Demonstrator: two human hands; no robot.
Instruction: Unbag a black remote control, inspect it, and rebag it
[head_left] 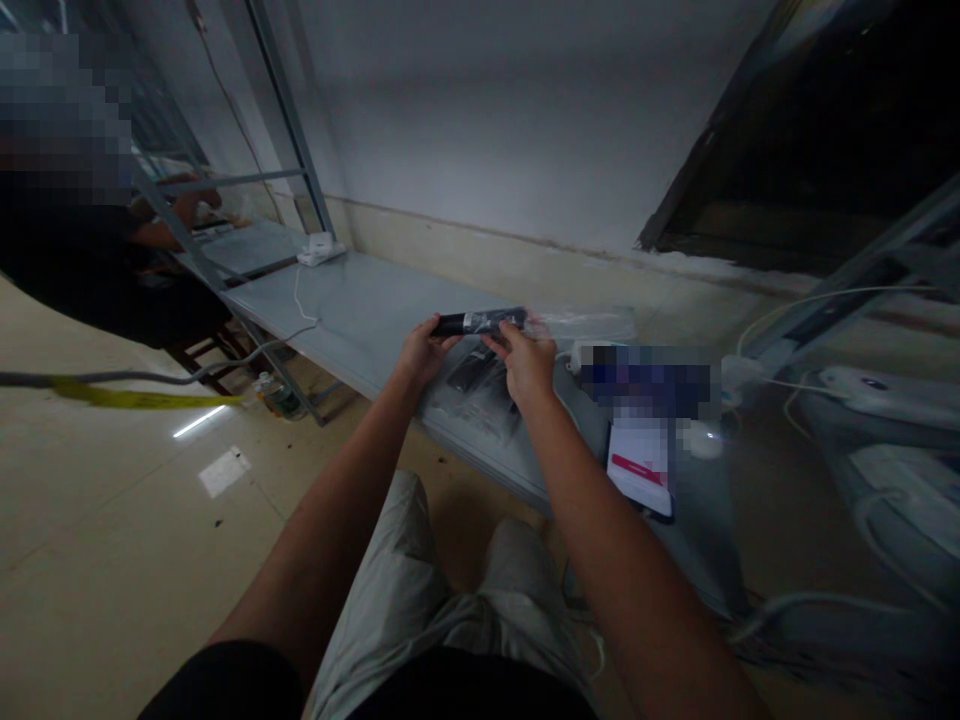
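Observation:
My left hand (pixel 424 352) is closed on the left end of a black, rod-shaped item (pixel 450 325) with a pale band round it. My right hand (pixel 528 358) pinches the other end, which is inside a clear plastic bag (pixel 592 322). The loose part of the bag stretches out to the right, past my right hand. Level and just above the table, the item is held between both hands. Under and behind my hands lie several dark items in clear plastic (pixel 480 395). What kind of item I hold I cannot tell.
A phone (pixel 640 465) with a lit screen lies right of my right arm. Power strips (pixel 892 395) and cables are at the far right. The narrow grey table (pixel 360 300) runs along the wall. At left, another person sits; a grey cable (pixel 187 375) hangs before them.

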